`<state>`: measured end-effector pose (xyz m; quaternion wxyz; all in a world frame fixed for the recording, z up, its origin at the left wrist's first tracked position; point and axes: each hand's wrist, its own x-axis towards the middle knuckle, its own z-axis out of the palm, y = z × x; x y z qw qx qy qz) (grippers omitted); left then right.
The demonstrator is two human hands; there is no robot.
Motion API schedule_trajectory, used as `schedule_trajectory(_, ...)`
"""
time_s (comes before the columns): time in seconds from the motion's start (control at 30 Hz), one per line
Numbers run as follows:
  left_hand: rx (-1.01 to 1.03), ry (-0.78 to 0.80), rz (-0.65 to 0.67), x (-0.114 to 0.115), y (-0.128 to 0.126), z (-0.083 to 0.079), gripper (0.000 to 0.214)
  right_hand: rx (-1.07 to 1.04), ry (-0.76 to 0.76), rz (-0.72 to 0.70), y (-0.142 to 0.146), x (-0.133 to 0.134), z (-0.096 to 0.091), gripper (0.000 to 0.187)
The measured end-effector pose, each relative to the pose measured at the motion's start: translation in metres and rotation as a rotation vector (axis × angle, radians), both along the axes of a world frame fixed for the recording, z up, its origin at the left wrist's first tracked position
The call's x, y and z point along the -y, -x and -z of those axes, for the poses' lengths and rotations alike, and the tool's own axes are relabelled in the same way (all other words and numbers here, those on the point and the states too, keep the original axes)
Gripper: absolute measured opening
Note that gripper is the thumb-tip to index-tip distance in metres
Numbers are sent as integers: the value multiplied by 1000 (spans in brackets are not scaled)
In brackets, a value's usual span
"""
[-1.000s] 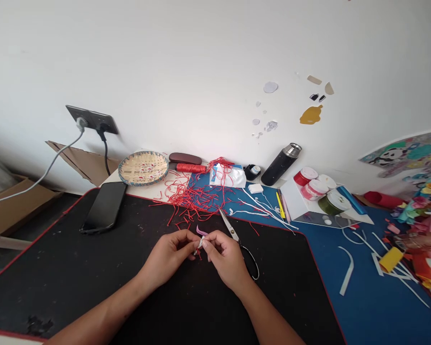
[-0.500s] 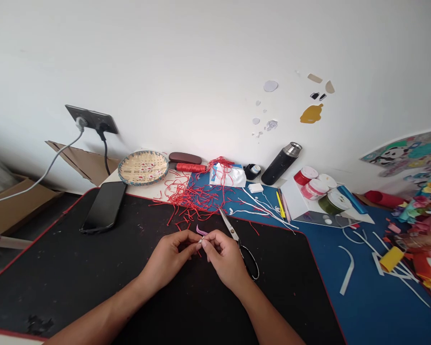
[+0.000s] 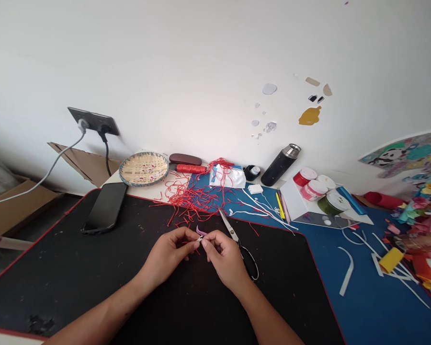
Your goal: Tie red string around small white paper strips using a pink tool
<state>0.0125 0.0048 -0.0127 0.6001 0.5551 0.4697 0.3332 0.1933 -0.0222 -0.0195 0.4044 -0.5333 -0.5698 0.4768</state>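
My left hand [image 3: 172,254] and my right hand [image 3: 222,258] meet over the black mat [image 3: 187,306], fingertips pinched close together. Between them is a tiny whitish piece [image 3: 200,239], too small to name; both hands grip it. A curled purple strip [image 3: 200,231] shows just behind the fingertips, and I cannot tell whether it is held or lies on the mat. Scissors [image 3: 233,232] lie partly spread beside my right hand, handles toward me. Cut red cords [image 3: 197,199] are heaped beyond my hands.
A woven basket [image 3: 143,168], a phone [image 3: 106,207] and a red thread spool [image 3: 191,168] lie at the left and back. A black flask [image 3: 280,165], white strips [image 3: 347,273] and lidded tubs [image 3: 314,189] are to the right. A wall socket [image 3: 93,120] has cables plugged in.
The fingertips have drawn slightly apart, with the left hand shifting a little to the left, so more of the whitish piece shows. The camera view has moved slightly.
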Motion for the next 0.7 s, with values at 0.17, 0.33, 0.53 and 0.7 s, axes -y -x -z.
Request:
schedule_trajectory(0.17, -10, -39, 2, 1, 2, 1, 23, -46, 12, 20, -2, 0, 5, 22)
schedule_trajectory(0.33, -32, -127, 69, 4, 1, 4, 15, -74, 41, -4, -3, 0, 7, 27)
schedule_trajectory(0.53, -62, -190, 71, 6, -3, 4, 9, -34, 81, -22, -1, 1, 6, 23)
schedule_trajectory(0.7, 4, -124, 131, 3, 0, 2, 28, -79, 90, 13, -2, 0, 5, 27)
